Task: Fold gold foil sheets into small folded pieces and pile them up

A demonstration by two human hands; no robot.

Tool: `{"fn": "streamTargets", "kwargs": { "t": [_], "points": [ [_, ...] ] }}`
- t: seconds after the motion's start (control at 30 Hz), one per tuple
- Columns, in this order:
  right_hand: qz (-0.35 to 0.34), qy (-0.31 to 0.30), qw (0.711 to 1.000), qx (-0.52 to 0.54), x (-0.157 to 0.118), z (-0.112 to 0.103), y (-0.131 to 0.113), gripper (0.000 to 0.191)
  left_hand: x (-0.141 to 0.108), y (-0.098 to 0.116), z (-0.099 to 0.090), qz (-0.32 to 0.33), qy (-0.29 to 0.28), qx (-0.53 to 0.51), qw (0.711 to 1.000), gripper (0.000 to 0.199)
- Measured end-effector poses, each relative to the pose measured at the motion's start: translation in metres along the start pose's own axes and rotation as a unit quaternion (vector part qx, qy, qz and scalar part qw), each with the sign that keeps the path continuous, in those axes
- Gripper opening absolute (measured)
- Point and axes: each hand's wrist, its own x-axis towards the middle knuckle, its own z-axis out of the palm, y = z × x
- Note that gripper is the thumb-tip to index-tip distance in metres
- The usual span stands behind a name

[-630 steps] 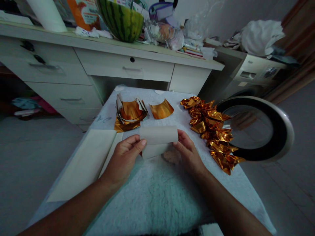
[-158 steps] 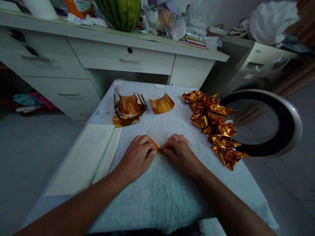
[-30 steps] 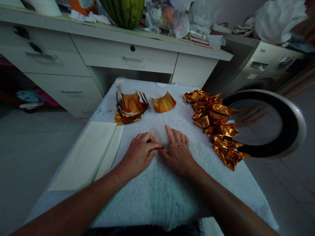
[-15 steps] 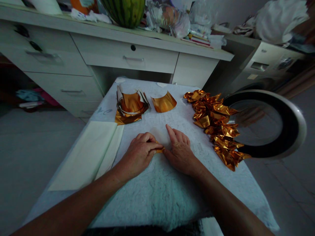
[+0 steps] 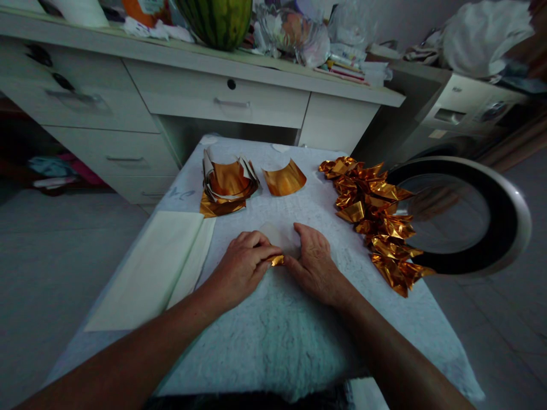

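In the head view, a sheet of gold foil paper (image 5: 277,260) lies on the table in front of me, its near edge rolled over and its pale side facing up. My left hand (image 5: 244,263) is closed on the folded edge, thumb and fingers pinched together. At the other end of that fold, my right hand (image 5: 314,260) presses with its thumb, while its bent fingers rest at the sheet's right side. The fingers hide part of the paper. Beyond my hands lie a single curved gold sheet (image 5: 285,179) and a curled stack of gold sheets (image 5: 228,181).
Folded, crumpled-looking gold foil pieces (image 5: 376,216) form a row along the table's right side. Pale folded paper (image 5: 145,273) lies at the left. An open washing machine door (image 5: 508,216) stands beside the right edge. A watermelon (image 5: 217,23) sits on the counter behind.
My right fingers have drawn in from pointing forward to a more bent pose, and more gold shows at the fold between my hands. My left hand has barely moved.
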Motion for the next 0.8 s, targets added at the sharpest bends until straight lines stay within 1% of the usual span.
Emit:
{"fn": "streamTargets", "kwargs": {
  "t": [0.1,0.23,0.3,0.43,0.53,0.63,0.73,0.8],
  "points": [
    [-0.002,0.007,1.0,-0.016,0.0,0.002,-0.002,0.067,0.001,0.002,-0.001,-0.024,0.032,0.007,0.999,0.038],
    [-0.008,0.012,1.0,-0.026,0.001,0.002,-0.004,0.062,0.002,0.004,-0.003,-0.096,0.108,0.061,0.988,0.051],
    [-0.01,0.012,1.0,-0.024,0.002,0.001,-0.004,0.06,0.002,0.003,-0.003,-0.11,0.114,0.078,0.984,0.053],
    [-0.016,0.011,1.0,-0.014,0.001,-0.001,-0.005,0.059,0.003,0.0,-0.004,-0.116,0.107,0.065,0.985,0.047],
    [-0.019,0.01,1.0,0.0,0.001,-0.003,-0.005,0.056,0.004,-0.001,-0.006,-0.123,0.124,0.002,0.985,0.048],
    [-0.017,0.02,0.999,0.018,0.001,-0.005,-0.005,0.056,0.004,-0.003,-0.01,-0.143,0.127,-0.093,0.977,0.048],
    [0.003,0.048,0.997,0.059,0.002,-0.007,-0.004,0.06,0.004,-0.006,-0.013,-0.166,0.122,-0.194,0.959,0.044],
    [0.026,0.071,0.991,0.108,0.002,-0.008,-0.002,0.064,0.005,-0.007,-0.014,-0.175,0.136,-0.255,0.941,0.044]
  ]
}}
